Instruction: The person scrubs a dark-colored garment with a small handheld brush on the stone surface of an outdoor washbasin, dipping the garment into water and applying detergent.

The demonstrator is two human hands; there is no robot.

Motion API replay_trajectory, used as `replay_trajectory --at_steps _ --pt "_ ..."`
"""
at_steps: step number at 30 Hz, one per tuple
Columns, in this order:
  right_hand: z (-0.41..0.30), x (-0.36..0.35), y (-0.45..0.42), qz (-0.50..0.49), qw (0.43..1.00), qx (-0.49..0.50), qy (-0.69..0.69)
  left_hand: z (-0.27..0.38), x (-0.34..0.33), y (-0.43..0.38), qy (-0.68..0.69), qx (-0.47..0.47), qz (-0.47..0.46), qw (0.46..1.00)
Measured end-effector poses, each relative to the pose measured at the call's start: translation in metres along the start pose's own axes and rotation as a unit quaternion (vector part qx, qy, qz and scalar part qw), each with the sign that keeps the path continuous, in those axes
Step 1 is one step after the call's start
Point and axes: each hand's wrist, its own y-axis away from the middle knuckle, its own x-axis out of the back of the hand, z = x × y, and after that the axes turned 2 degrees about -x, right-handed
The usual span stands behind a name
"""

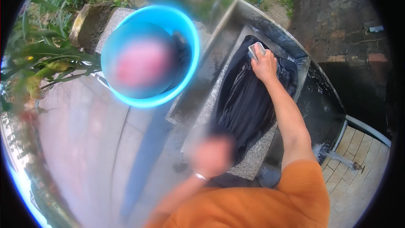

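A wet dark garment (246,91) lies stretched along a speckled stone slab (256,161) inside a stone wash trough. My right hand (265,65) grips a small scrubbing brush (257,50) with a pale back, pressed on the garment's far part. At the near end of the cloth is my left hand (213,155), blurred, with a bracelet at the wrist; whether its fingers hold the cloth cannot be made out.
Left of the trough (207,50) stands a bright blue plastic basin (190,82) with blurred pink and dark contents. A tap (356,165) juts from the tiled wall (351,142) at right. Leafy plants (50,47) grow at left. Brick paving (332,22) lies beyond the trough.
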Motion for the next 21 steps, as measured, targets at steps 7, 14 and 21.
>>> replay_trajectory --at_steps 7,14,21 --pt "0.011 0.026 0.027 0.052 0.976 -0.048 -0.207 -0.012 -0.007 0.014 -0.072 -0.031 0.055 0.995" --pt "0.123 0.061 0.214 0.127 0.947 -0.270 -0.116 -0.015 -0.010 0.013 0.031 0.009 -0.037 0.999" --pt "0.148 0.067 0.254 -0.153 0.915 -0.366 -0.069 -0.025 -0.019 0.023 -0.069 -0.026 -0.042 0.996"
